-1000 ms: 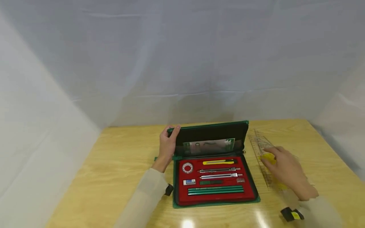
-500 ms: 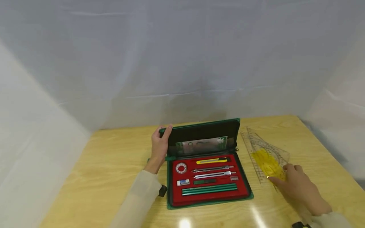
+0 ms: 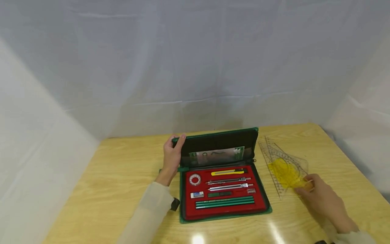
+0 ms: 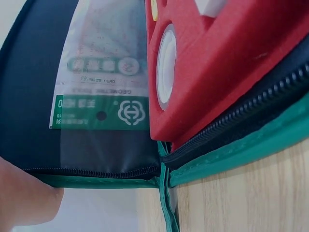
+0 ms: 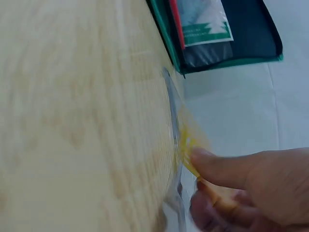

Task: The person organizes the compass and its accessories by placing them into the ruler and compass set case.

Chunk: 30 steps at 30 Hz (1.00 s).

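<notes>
A green zip case [image 3: 219, 138] stands unfolded on the table. My left hand [image 3: 172, 156] grips the top left corner of its raised lid, thumb on the inner side. To the right of the case, a translucent yellow sheet [image 3: 281, 171] overlaps clear set squares [image 3: 300, 162] with printed scales. My right hand [image 3: 326, 200] pinches the sheet's near right corner between thumb and fingers. In the right wrist view, the yellow sheet [image 5: 187, 147] tilts up from the tabletop at the thumb [image 5: 207, 162].
The red foam insert [image 3: 225, 210] holds a yellow cutter [image 3: 228, 173], two compasses, a white ring [image 3: 195, 175], an eraser [image 3: 197, 194], a sharpener [image 3: 251, 190], a dark green case [image 3: 219, 194] and green pencils [image 3: 224, 202]. A printed card [image 3: 216, 155] sits in the lid pocket. White sheeting surrounds the table.
My right hand has gone from above the yellow sheet to its near right corner, which it now pinches and raises. My left hand still holds the lid up.
</notes>
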Each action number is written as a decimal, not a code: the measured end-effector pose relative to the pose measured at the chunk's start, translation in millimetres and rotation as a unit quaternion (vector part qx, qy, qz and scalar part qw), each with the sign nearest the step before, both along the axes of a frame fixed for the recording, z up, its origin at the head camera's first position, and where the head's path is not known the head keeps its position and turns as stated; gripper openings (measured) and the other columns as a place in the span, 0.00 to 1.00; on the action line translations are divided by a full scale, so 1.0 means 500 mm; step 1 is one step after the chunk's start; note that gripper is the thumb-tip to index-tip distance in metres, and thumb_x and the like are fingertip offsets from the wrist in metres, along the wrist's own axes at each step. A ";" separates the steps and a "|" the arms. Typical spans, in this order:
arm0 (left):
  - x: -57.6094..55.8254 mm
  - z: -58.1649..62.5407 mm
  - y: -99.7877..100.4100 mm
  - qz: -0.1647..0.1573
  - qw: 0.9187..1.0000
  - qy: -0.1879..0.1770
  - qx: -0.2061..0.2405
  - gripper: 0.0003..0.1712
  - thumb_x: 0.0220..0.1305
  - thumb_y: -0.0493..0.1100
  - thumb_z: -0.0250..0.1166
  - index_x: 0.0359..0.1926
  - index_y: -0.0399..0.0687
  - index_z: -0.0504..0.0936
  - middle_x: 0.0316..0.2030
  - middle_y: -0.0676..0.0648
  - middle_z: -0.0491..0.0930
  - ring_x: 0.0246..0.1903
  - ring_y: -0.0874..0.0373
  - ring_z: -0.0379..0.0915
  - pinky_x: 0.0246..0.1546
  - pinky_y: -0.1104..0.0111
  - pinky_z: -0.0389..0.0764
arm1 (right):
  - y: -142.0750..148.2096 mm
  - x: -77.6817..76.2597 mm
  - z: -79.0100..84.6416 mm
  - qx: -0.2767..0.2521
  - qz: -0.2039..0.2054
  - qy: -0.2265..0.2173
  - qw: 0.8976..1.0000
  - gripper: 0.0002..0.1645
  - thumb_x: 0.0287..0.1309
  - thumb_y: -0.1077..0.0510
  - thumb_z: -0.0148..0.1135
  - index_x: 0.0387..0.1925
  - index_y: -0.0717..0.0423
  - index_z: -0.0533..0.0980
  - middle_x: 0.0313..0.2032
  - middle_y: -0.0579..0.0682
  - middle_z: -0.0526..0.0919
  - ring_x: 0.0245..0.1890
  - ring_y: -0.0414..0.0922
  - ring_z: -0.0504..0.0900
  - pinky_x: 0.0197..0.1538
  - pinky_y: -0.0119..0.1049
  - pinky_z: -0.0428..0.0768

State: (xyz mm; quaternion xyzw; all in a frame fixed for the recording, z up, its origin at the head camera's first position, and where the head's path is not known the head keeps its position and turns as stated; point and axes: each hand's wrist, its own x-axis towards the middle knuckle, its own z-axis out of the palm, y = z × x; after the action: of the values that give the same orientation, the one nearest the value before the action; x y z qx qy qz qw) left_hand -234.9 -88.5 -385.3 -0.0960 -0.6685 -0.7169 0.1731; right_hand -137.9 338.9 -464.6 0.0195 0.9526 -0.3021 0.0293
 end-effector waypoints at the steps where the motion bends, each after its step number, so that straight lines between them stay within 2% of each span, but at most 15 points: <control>1: 0.000 -0.001 0.000 0.001 1.000 -0.001 0.000 0.14 0.69 0.38 0.57 0.25 0.45 0.68 0.17 0.53 0.59 0.18 0.62 0.52 0.23 0.71 0.59 | 0.003 0.002 -0.003 -0.008 -0.004 0.027 1.000 0.39 0.65 0.39 0.54 0.58 0.70 0.61 0.40 0.62 0.80 0.34 0.54 0.81 0.28 0.45 0.77; 5: 0.000 -0.006 0.000 0.003 1.000 -0.006 -0.003 0.14 0.69 0.39 0.57 0.25 0.45 0.69 0.18 0.53 0.60 0.19 0.62 0.54 0.24 0.71 0.60 | 0.009 0.008 -0.007 -0.022 -0.017 0.139 0.990 0.25 0.69 0.52 0.53 0.57 0.67 0.65 0.38 0.61 0.82 0.33 0.53 0.82 0.28 0.39 0.77; 8: 0.001 -0.007 -0.001 0.005 1.000 -0.008 -0.005 0.13 0.69 0.39 0.57 0.25 0.45 0.69 0.18 0.52 0.61 0.19 0.62 0.55 0.24 0.71 0.61 | 0.004 0.002 0.000 -0.034 -0.014 0.216 0.976 0.18 0.67 0.59 0.55 0.54 0.65 0.69 0.36 0.59 0.84 0.31 0.39 0.82 0.28 0.26 0.75; 11: 0.003 -0.006 -0.002 0.007 1.000 -0.007 -0.007 0.13 0.69 0.40 0.57 0.25 0.45 0.69 0.18 0.52 0.60 0.19 0.62 0.55 0.24 0.71 0.61 | -0.016 -0.012 0.012 -0.053 0.000 0.289 0.956 0.16 0.62 0.65 0.61 0.51 0.63 0.74 0.36 0.52 0.85 0.33 0.23 0.76 0.32 0.17 0.71; 14: 0.005 -0.006 -0.002 0.010 1.000 -0.006 -0.009 0.14 0.70 0.39 0.57 0.25 0.45 0.68 0.18 0.52 0.60 0.19 0.61 0.54 0.24 0.71 0.61 | -0.048 -0.033 0.023 -0.073 0.030 0.342 0.936 0.17 0.55 0.69 0.66 0.47 0.60 0.77 0.37 0.46 0.84 0.36 0.18 0.73 0.35 0.14 0.70; 17: 0.006 -0.006 0.001 0.012 1.000 -0.009 -0.015 0.14 0.70 0.39 0.56 0.25 0.45 0.68 0.18 0.52 0.60 0.19 0.61 0.55 0.24 0.71 0.61 | -0.086 -0.062 0.036 -0.079 0.063 0.372 0.923 0.17 0.50 0.72 0.68 0.43 0.58 0.80 0.36 0.44 0.84 0.36 0.21 0.75 0.37 0.15 0.71; 21: 0.006 -0.006 0.005 0.014 1.000 -0.010 -0.023 0.13 0.70 0.39 0.56 0.26 0.44 0.68 0.19 0.52 0.60 0.21 0.61 0.56 0.25 0.70 0.62 | -0.132 -0.104 0.051 -0.057 0.102 0.404 0.907 0.17 0.48 0.73 0.69 0.40 0.57 0.81 0.35 0.49 0.85 0.32 0.33 0.80 0.35 0.17 0.72; 23: -0.005 -0.016 0.006 0.010 1.000 -0.011 -0.019 0.13 0.70 0.39 0.57 0.26 0.44 0.68 0.19 0.52 0.60 0.20 0.61 0.55 0.25 0.70 0.61 | -0.150 -0.122 0.057 -0.036 0.119 0.411 0.903 0.16 0.49 0.71 0.69 0.41 0.56 0.82 0.36 0.50 0.85 0.30 0.39 0.82 0.30 0.21 0.74; 26: -0.023 -0.037 0.009 0.003 1.000 -0.014 -0.009 0.13 0.70 0.40 0.57 0.27 0.44 0.69 0.19 0.51 0.60 0.20 0.60 0.55 0.25 0.69 0.61 | -0.169 -0.143 0.062 0.004 0.139 0.414 0.900 0.15 0.51 0.68 0.69 0.42 0.54 0.82 0.38 0.49 0.86 0.30 0.43 0.83 0.29 0.31 0.78; 30: -0.038 -0.061 0.016 -0.002 1.000 -0.012 -0.005 0.13 0.69 0.45 0.58 0.28 0.46 0.70 0.20 0.50 0.62 0.21 0.59 0.56 0.27 0.68 0.62 | -0.182 -0.162 0.063 0.021 0.165 0.412 0.896 0.15 0.50 0.68 0.69 0.41 0.55 0.83 0.38 0.50 0.86 0.32 0.47 0.84 0.33 0.43 0.81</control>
State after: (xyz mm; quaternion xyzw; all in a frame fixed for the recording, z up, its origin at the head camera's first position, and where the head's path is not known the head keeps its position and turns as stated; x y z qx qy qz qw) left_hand -254.0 -80.5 -415.7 -0.0897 -0.6741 -0.7147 0.1636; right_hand -218.8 247.8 -432.9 -0.2634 0.8752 -0.2539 -0.3166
